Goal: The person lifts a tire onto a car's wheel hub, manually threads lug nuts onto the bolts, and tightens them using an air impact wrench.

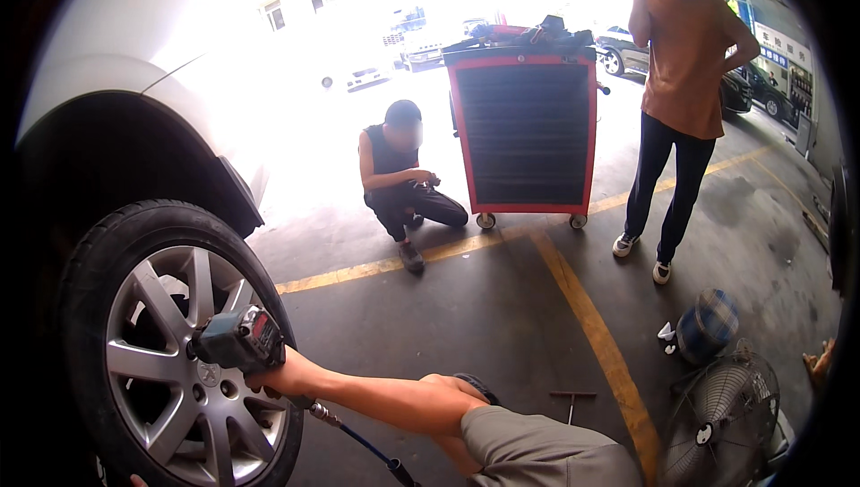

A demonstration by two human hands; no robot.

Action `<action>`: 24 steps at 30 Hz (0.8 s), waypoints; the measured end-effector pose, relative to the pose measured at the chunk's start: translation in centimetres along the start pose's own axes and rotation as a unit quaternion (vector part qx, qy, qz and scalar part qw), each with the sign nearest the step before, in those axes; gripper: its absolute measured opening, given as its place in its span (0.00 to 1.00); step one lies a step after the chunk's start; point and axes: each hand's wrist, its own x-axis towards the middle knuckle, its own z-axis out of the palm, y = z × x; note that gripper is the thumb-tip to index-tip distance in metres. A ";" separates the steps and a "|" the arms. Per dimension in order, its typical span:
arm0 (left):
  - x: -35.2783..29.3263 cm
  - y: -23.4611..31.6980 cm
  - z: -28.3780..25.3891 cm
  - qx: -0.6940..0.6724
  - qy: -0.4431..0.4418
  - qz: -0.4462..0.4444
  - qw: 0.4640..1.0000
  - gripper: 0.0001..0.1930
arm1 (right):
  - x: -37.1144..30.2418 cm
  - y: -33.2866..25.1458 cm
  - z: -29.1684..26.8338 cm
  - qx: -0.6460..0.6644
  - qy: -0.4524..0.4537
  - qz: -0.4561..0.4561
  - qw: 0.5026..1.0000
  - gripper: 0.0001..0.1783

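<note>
My right hand (278,374) is closed round the grip of an impact wrench (240,340) with a dark grey-green body. The wrench's nose meets the hub area of a silver spoked car wheel (170,413), beside the centre cap. Open bolt recesses show just below the nose; whether a bolt sits under it is hidden. From the wrench's handle a blue air hose (363,444) runs down to the lower edge. A small piece of my left hand (137,481) shows at the lower edge, by the bottom of the tyre (285,433); its fingers are mostly out of sight.
The white car's body (116,48) arches over the wheel. A T-handle wrench (571,396) lies on the floor, left of a black fan (726,424) and a plaid drum-shaped thing (708,324). Beyond are a crouching person (394,160), a red-black tool cabinet (524,129) and a standing person (683,57).
</note>
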 end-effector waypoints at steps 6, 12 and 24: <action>0.6 -0.5 0.6 0.021 0.024 0.049 0.998 0.31 | 0.1 1.6 0.6 0.178 0.008 0.097 0.979 0.08; 0.3 0.4 0.2 0.108 0.048 0.036 0.992 0.33 | -0.6 2.7 2.0 0.265 0.010 0.127 0.956 0.08; 0.6 -5.4 -0.3 0.118 0.058 0.028 0.991 0.41 | -1.4 2.8 2.9 0.220 0.008 0.091 0.971 0.09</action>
